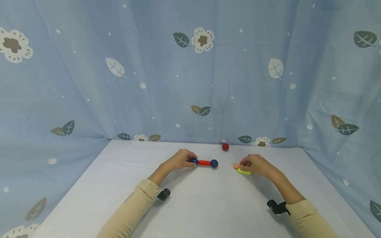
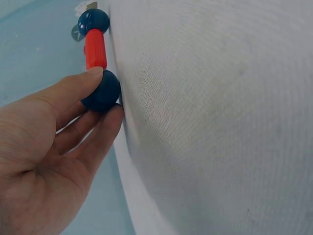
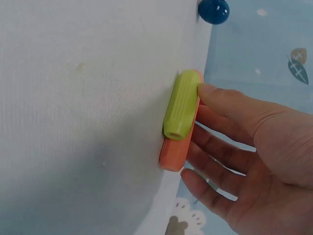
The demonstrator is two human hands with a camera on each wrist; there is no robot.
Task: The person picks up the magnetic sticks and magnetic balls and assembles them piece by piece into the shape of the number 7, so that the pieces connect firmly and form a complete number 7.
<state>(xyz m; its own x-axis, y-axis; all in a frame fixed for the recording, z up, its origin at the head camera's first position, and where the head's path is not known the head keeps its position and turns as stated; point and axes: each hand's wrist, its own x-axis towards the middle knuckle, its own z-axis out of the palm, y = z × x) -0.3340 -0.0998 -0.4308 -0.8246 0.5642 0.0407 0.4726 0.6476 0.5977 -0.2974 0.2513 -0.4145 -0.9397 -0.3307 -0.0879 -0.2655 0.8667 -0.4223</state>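
Note:
My left hand (image 1: 180, 159) pinches a dark blue ball (image 2: 102, 93) between thumb and fingers. A red magnetic rod (image 1: 204, 163) joins that ball to a second blue ball (image 1: 214, 163), in one straight piece on the table. My right hand (image 1: 256, 165) is at two short rods lying side by side. Its thumb touches the yellow-green rod (image 3: 183, 104), while its fingers reach behind the orange rod (image 3: 172, 155). In the right wrist view the yellow-green rod covers much of the orange one. The second blue ball also shows at the top of that view.
A red ball (image 1: 225, 147) rests near the table's back edge, between and beyond the hands. The white-covered table (image 1: 205, 205) meets a blue patterned curtain (image 1: 160, 82) at the back and sides. Black wrist camera mounts (image 1: 277, 207) stick out by both sleeves.

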